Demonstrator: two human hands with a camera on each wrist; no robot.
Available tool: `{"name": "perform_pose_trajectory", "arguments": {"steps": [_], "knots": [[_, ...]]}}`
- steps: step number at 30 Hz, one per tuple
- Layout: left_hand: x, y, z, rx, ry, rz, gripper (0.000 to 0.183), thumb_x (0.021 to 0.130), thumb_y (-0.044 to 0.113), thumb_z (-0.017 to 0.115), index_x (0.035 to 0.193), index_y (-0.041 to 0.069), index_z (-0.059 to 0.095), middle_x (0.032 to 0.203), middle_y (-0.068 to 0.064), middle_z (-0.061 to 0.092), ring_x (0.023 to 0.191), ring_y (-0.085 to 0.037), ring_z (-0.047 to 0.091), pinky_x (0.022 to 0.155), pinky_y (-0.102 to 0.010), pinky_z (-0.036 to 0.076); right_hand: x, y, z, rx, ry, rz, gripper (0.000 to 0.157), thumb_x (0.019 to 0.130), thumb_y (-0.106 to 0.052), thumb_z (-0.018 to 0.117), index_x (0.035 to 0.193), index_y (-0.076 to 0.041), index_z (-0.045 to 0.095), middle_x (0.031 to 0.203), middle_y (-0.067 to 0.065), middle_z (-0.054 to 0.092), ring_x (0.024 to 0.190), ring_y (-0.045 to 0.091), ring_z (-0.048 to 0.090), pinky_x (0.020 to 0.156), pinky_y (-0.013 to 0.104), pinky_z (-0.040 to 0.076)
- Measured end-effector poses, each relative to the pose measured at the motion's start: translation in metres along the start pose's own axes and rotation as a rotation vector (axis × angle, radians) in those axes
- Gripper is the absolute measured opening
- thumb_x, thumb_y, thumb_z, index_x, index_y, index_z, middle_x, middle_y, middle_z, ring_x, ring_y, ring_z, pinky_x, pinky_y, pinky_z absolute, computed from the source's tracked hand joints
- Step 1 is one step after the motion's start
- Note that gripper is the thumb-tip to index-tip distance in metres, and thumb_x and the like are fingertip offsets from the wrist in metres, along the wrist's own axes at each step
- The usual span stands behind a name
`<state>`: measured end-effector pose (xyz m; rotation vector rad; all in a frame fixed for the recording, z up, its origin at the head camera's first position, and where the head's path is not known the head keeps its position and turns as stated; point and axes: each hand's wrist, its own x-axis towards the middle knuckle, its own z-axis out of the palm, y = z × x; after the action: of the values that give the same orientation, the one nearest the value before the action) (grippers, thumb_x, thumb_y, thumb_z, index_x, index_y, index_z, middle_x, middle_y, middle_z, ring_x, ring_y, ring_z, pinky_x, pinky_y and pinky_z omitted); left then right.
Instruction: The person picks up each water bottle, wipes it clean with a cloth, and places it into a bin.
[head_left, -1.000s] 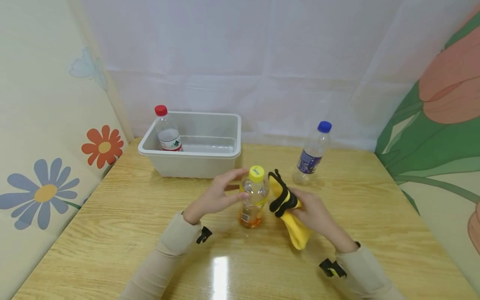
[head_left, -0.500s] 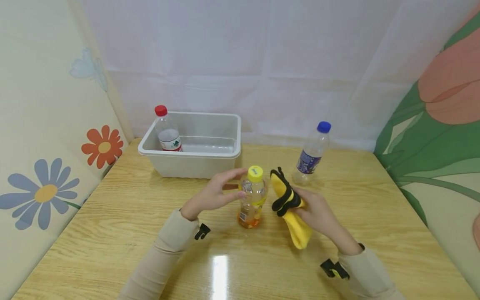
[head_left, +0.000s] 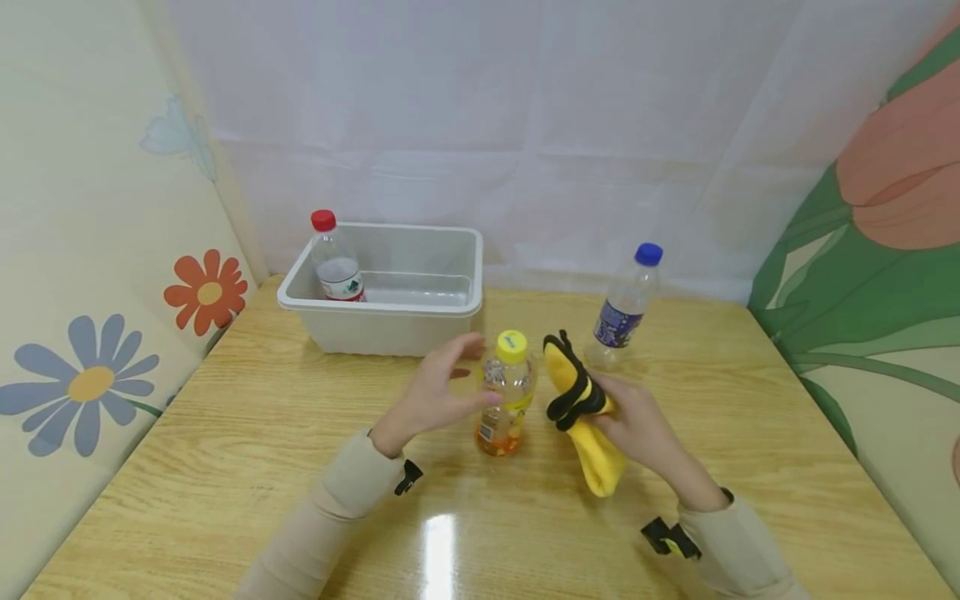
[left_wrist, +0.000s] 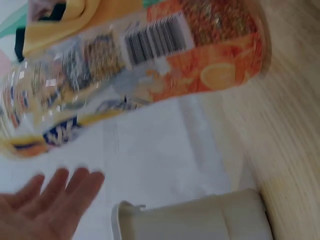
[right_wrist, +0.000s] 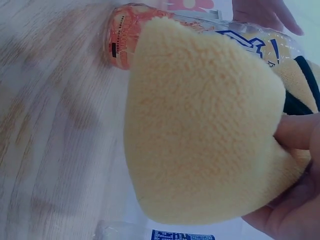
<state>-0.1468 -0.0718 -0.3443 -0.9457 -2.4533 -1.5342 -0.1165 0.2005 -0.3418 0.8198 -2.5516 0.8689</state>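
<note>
A clear bottle [head_left: 507, 408] with a yellow cap and an orange-patterned label stands upright on the table. Beside its left side is my left hand [head_left: 438, 392], fingers spread; the left wrist view has those fingers [left_wrist: 62, 200] apart from the bottle. My right hand [head_left: 633, 421] grips a yellow fleece cloth piece with black bands [head_left: 597, 454], just right of the bottle. Up close in the right wrist view, the soft fleece piece [right_wrist: 205, 120] hides part of the bottle, with thumb and fingers pinching its edge.
At the back left is a light grey plastic bin [head_left: 382, 329], in which a red-capped bottle [head_left: 339, 271] leans. Behind my right hand stands a clear blue-capped bottle [head_left: 621, 321] with a purple label. A white sheet [head_left: 525, 150] hangs behind the wooden table [head_left: 247, 450].
My left hand's fingers have come away from the yellow-capped bottle and spread a little. The fleece piece in my right hand has shifted slightly right, away from the bottle.
</note>
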Motion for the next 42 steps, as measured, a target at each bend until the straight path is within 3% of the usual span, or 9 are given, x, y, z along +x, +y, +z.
{"name": "perform_pose_trajectory", "arguments": {"steps": [5,16,30,37,42], "knots": [[-0.003,0.008,0.009,0.1,0.143,-0.034,0.073,0.062,0.031,0.083,0.117,-0.001,0.048,0.106,-0.013,0.057,0.095,-0.022,0.055,0.075,-0.036,0.055,0.0,-0.001,-0.001,0.01,0.005,0.013,0.051,0.064,0.013,0.071,0.113,0.01,0.056,0.103,0.026,0.062,0.09,0.038,0.061,0.08,0.051,0.051],[-0.003,0.01,0.016,0.154,0.198,0.039,0.061,0.064,0.027,0.082,0.109,-0.003,0.053,0.098,-0.012,0.06,0.086,-0.019,0.057,0.068,-0.027,0.055,0.0,-0.001,0.0,0.015,0.017,0.007,0.052,0.063,0.015,0.071,0.112,0.01,0.057,0.102,0.025,0.063,0.09,0.038,0.061,0.08,0.051,0.051],[-0.004,0.006,0.015,0.073,0.205,0.089,0.055,0.069,0.017,0.079,0.112,-0.007,0.055,0.098,-0.017,0.064,0.086,-0.027,0.061,0.068,-0.04,0.056,0.003,-0.006,-0.001,0.029,0.003,0.006,0.052,0.064,0.014,0.071,0.114,0.01,0.056,0.1,0.024,0.063,0.088,0.036,0.062,0.078,0.05,0.052],[-0.004,0.004,0.015,-0.002,0.188,0.08,0.054,0.071,0.013,0.078,0.113,-0.008,0.053,0.103,-0.022,0.063,0.091,-0.03,0.063,0.072,-0.039,0.056,0.008,-0.009,-0.002,0.011,0.016,-0.026,0.054,0.063,0.011,0.073,0.114,0.011,0.054,0.1,0.025,0.063,0.085,0.036,0.062,0.077,0.05,0.052],[-0.004,0.003,0.015,-0.029,0.164,0.065,0.054,0.072,0.011,0.076,0.115,-0.011,0.051,0.105,-0.023,0.062,0.092,-0.031,0.062,0.073,-0.042,0.056,0.012,-0.014,-0.003,0.01,-0.001,-0.002,0.055,0.065,0.008,0.073,0.116,0.011,0.053,0.1,0.025,0.063,0.084,0.034,0.062,0.077,0.048,0.053]]}}
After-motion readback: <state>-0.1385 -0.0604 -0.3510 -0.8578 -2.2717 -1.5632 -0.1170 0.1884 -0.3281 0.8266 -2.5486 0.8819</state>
